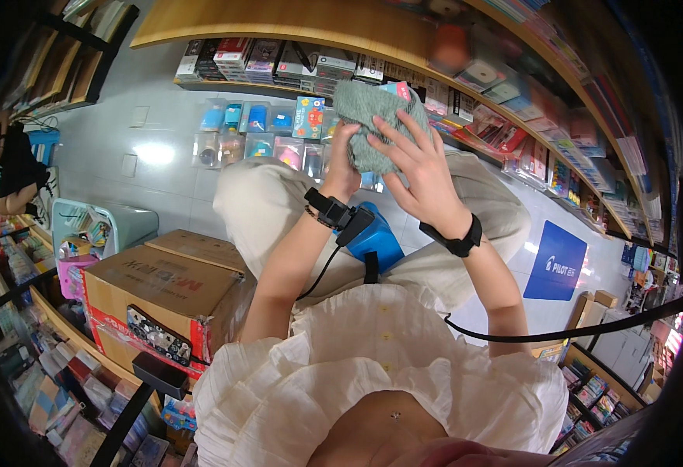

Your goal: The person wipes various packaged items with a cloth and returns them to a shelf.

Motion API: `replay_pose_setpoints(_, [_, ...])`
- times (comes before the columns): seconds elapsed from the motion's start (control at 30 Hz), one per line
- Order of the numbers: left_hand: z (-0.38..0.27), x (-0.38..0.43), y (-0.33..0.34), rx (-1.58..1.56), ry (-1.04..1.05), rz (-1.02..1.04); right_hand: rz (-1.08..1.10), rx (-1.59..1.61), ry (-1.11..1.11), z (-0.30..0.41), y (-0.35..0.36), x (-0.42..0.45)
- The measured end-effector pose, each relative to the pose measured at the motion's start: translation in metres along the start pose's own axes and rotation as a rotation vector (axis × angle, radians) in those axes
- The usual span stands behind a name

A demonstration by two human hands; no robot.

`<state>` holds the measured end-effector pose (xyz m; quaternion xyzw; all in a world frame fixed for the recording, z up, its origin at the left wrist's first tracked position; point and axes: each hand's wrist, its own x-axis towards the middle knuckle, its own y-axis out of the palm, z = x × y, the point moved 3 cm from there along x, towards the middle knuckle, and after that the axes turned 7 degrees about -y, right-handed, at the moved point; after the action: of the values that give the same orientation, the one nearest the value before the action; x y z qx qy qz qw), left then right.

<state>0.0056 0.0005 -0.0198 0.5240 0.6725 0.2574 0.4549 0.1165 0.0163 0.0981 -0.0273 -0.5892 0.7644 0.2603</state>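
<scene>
My left hand [341, 160] grips a grey-green cloth [370, 108] from its left side. My right hand [417, 163] lies spread over the front of the same cloth, fingertips pressing into its folds. A printed box corner [398, 90] shows past the cloth's upper edge; the cloth hides the rest, and I cannot tell whether it is held. Just beyond my knees, rows of small clear-packed items [257, 119] sit on the floor, with a colourful printed box [309, 117] among them.
Ahead, a low shelf [230, 84] carries stacked boxes beneath a wooden board [295, 20]. A taped cardboard carton [160, 280] and a pale green bin [137, 225] stand at left. Something blue [376, 239] is between my legs. A blue mat [556, 260] lies right; a black cable [551, 335] crosses there.
</scene>
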Motion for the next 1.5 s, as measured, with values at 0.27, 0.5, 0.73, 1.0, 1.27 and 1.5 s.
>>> replay_pose_setpoints(0.27, [0.011,0.018,-0.024,0.001,0.115,-0.090,-0.192,0.399,0.020,-0.008,-0.002,-0.036])
replay_pose_setpoints(0.5, [-0.015,0.006,0.013,-0.146,0.134,0.013,-0.513,0.847,0.568,-0.045,0.008,-0.099])
replay_pose_setpoints(0.73, [-0.004,0.003,0.011,-0.192,-0.162,0.245,-0.871,1.684,0.875,-0.069,0.008,-0.086])
replay_pose_setpoints(1.0, [0.017,-0.006,-0.007,-0.286,-0.329,0.311,-0.735,1.685,0.790,-0.054,0.020,-0.057])
replay_pose_setpoints(1.27, [0.014,-0.007,0.007,-0.393,-0.174,0.171,-0.618,1.537,0.930,-0.035,0.054,-0.059])
replay_pose_setpoints(1.5, [0.000,-0.012,0.008,-0.226,-0.187,0.265,-0.672,1.578,1.000,-0.023,0.059,-0.063])
